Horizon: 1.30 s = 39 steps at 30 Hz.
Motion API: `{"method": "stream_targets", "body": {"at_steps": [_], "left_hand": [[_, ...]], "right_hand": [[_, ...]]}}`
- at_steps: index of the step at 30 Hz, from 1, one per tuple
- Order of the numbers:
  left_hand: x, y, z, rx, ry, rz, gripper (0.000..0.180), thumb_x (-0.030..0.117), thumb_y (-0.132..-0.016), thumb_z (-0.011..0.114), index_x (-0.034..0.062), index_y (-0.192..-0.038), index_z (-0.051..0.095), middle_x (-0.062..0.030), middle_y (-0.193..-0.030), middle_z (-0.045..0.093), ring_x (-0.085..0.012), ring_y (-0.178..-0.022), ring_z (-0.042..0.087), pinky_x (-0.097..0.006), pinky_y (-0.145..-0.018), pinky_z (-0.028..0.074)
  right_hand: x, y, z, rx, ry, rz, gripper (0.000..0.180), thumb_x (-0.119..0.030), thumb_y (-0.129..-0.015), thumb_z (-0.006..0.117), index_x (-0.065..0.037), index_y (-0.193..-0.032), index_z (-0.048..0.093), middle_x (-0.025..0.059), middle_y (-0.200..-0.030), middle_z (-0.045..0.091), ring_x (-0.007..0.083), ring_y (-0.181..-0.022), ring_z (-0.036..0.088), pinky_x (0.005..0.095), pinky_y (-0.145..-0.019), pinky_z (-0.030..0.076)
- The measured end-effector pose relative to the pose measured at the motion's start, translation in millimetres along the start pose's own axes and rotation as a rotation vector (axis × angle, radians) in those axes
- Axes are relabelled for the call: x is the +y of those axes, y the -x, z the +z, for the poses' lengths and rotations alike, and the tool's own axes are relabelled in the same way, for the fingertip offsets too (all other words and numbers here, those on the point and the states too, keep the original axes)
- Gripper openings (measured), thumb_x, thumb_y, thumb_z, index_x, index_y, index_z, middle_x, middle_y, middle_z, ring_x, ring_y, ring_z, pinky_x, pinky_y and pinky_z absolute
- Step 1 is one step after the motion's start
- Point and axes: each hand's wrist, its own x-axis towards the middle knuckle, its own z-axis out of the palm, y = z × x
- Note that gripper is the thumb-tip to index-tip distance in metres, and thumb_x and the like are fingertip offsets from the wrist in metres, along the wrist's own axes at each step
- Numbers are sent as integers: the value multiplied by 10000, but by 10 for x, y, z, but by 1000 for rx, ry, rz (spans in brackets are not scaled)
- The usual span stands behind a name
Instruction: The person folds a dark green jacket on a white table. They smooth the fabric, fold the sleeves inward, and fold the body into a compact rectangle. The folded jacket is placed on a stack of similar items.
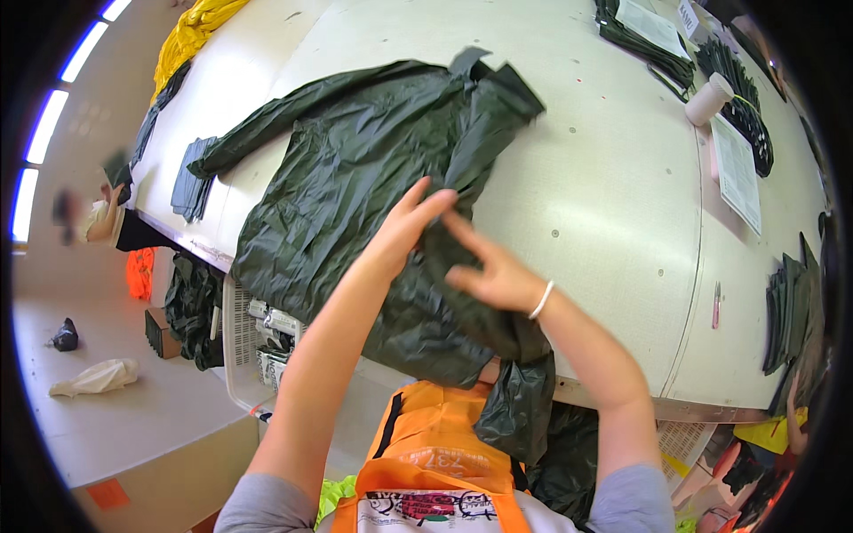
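Observation:
A shiny dark green rain jacket (355, 169) lies spread and wrinkled on the pale worktable, its collar toward the far side and one sleeve stretched out to the left. Its other sleeve (471, 311) is folded across the near right part, and a lower piece hangs over the table edge against my orange apron. My left hand (404, 226) rests at the jacket's middle with fingers stretched out. Just right of it, my right hand (502, 275) lies over the folded sleeve, thumb and fingers apart. The fingertips of both hands nearly meet.
Folded dark garments (191, 182) sit at the table's left edge, with yellow fabric (191, 40) beyond. A white crate (238, 342) of packets stands below the left edge. Far right are bundled dark strips (737, 98), a cone of thread (709, 99), papers and small pink snips (716, 305).

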Motion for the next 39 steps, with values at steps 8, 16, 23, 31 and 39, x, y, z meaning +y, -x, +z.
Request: {"method": "stream_targets", "body": {"at_steps": [8, 16, 23, 31, 39], "left_hand": [[728, 1613, -394, -441, -50, 155, 132, 20, -833, 515, -49, -846, 626, 8, -682, 594, -66, -619, 513, -234, -545, 434], [1076, 2690, -1467, -1281, 144, 696, 243, 20, -822, 482, -9, -582, 462, -114, -515, 408, -316, -435, 453, -356, -397, 317], [1151, 2821, -2102, -1215, 230, 826, 183, 79, -714, 635, -43, -820, 551, -126, -689, 588, -277, -535, 567, -339, -514, 450], [803, 2896, -1780, -651, -313, 1689, 236, 162, -653, 621, 26, -795, 491, -58, -631, 473, -179, -503, 503, -289, -394, 364], [1159, 2525, -2667, -396, -124, 1261, 290, 51, -738, 606, 33, -1026, 586, -88, -832, 568, -208, -748, 588, -304, -646, 460]], "right_hand": [[611, 412, 562, 149, -250, 615, 325, -253, -948, 528, 35, -1089, 587, 88, -1007, 665, 161, -926, 621, 343, -803, 511], [357, 1012, 1807, 522, 86, 700, 363, -253, -921, 562, 37, -1138, 531, 109, -1066, 626, 184, -988, 583, 348, -849, 479], [-829, 2468, 2173, 1012, 264, 867, 421, -252, -897, 592, 39, -1180, 481, 128, -1118, 593, 205, -1042, 550, 353, -889, 451], [-2977, 3236, 2197, 1405, 642, 879, 505, -252, -870, 625, 42, -1229, 425, 150, -1178, 554, 229, -1103, 513, 359, -934, 419], [-4123, 1572, 987, 1292, 1034, 484, 601, -251, -843, 659, 45, -1278, 368, 171, -1237, 515, 253, -1165, 475, 365, -980, 387]]}}
